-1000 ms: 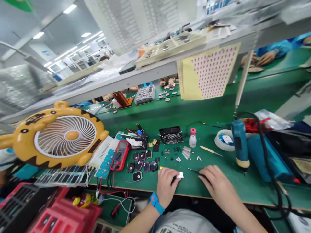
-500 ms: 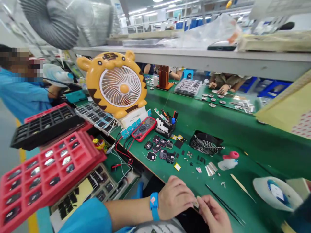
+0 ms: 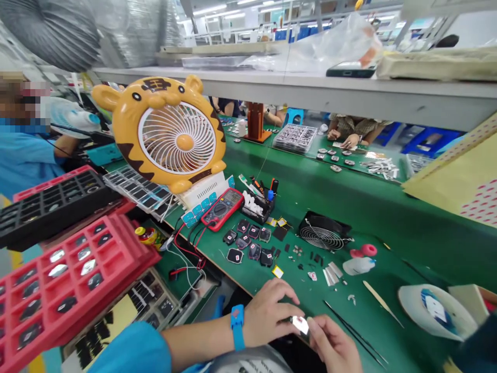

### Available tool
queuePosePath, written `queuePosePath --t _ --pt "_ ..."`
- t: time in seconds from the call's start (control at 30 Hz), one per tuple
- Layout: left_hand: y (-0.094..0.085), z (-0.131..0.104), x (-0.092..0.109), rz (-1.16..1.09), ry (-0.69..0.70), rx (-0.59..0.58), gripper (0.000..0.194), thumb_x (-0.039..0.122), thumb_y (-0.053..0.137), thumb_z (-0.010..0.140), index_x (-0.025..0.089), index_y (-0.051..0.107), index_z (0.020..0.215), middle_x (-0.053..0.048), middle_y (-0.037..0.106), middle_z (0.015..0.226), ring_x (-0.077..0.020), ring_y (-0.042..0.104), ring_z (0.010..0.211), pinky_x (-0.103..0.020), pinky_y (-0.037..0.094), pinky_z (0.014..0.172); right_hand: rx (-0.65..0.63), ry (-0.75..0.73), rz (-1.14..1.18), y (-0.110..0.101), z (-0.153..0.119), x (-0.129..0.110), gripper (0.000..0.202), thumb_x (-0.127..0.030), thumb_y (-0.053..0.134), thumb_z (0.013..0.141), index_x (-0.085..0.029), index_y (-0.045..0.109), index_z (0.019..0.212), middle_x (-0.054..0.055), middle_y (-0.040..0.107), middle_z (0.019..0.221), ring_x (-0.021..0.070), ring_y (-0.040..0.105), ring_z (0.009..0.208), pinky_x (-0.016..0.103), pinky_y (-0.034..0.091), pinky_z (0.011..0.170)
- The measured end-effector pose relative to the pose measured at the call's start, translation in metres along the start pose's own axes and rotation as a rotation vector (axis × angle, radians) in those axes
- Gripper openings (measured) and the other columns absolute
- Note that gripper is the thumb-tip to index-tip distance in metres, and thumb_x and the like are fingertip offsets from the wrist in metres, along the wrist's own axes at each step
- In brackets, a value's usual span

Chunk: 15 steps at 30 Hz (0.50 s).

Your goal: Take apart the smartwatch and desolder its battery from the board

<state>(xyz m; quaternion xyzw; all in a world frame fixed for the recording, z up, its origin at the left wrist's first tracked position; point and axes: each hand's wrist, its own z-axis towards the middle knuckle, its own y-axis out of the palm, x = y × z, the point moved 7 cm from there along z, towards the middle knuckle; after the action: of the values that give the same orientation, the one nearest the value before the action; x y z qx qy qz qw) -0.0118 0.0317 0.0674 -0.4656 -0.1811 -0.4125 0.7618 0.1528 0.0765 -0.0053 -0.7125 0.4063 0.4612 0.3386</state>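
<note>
My left hand [image 3: 272, 315], with a blue strap [image 3: 237, 327] on its wrist, is curled at the left edge of a small shiny watch part [image 3: 300, 325]. My right hand [image 3: 334, 344] pinches the part's right edge between thumb and fingers. The part's bright face reflects the light, and its underside is hidden. Black tweezers [image 3: 355, 331] lie on the green mat just right of my right hand. Beyond my left hand are a small yellow-edged battery [image 3: 277, 271] and several dark watch housings [image 3: 254, 252], some bearing white stickers.
A red multimeter [image 3: 222, 209], a tiger-shaped fan [image 3: 182, 139] and a black tool box [image 3: 259, 204] stand farther back. Pink trays [image 3: 77, 269] of watch parts are stacked at left. A black fan [image 3: 324, 230], a small bottle [image 3: 359, 265] and a white tub [image 3: 427, 311] sit at right.
My hands have turned the watch part, so its shiny face now shows between them. My left fingers have lifted and spread a little. The view has shifted slightly to the right.
</note>
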Motion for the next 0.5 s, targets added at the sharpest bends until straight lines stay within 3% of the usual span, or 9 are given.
queuePosePath --t 0.13,0.27,0.37,0.5 --pt "0.005 -0.003 -0.007 -0.021 -0.058 -0.053 0.023 0.036 0.076 0.092 0.021 0.072 0.109 -0.008 0.069 0.111 -0.021 0.061 0.108 -0.034 0.052 0.098 -0.087 0.065 -0.012 0.0 0.003 0.011 0.062 -0.078 0.066 0.077 -0.018 0.065 0.065 -0.001 0.051 0.056 0.0108 0.039 0.05 0.025 0.034 0.049" --pt "0.015 -0.006 -0.013 -0.055 -0.111 -0.115 0.023 0.039 0.079 0.089 0.021 0.073 0.103 -0.006 0.069 0.11 -0.0193 0.062 0.108 -0.034 0.052 0.101 0.007 0.041 -0.025 -0.005 -0.004 0.009 0.061 -0.077 0.067 0.078 -0.018 0.063 0.062 -0.002 0.047 0.053 0.0097 0.037 0.049 0.023 0.032 0.048" --pt "0.022 -0.009 -0.014 -0.046 -0.117 -0.145 0.024 0.041 0.079 0.089 0.02 0.073 0.1 -0.006 0.069 0.108 -0.0186 0.061 0.109 -0.032 0.051 0.103 0.056 -0.001 -0.073 -0.01 -0.008 0.003 0.057 -0.075 0.068 0.079 -0.019 0.067 0.065 -0.001 0.053 0.056 0.0109 0.042 0.051 0.023 0.037 0.05" --pt "0.016 -0.008 -0.013 -0.036 -0.055 -0.117 0.024 0.039 0.08 0.088 0.019 0.073 0.098 -0.005 0.07 0.107 -0.0185 0.061 0.107 -0.031 0.052 0.101 -0.06 -0.086 -0.132 -0.005 0.001 -0.011 0.051 -0.071 0.068 0.08 -0.021 0.07 0.069 0.003 0.062 0.06 0.0153 0.052 0.052 0.027 0.044 0.05"
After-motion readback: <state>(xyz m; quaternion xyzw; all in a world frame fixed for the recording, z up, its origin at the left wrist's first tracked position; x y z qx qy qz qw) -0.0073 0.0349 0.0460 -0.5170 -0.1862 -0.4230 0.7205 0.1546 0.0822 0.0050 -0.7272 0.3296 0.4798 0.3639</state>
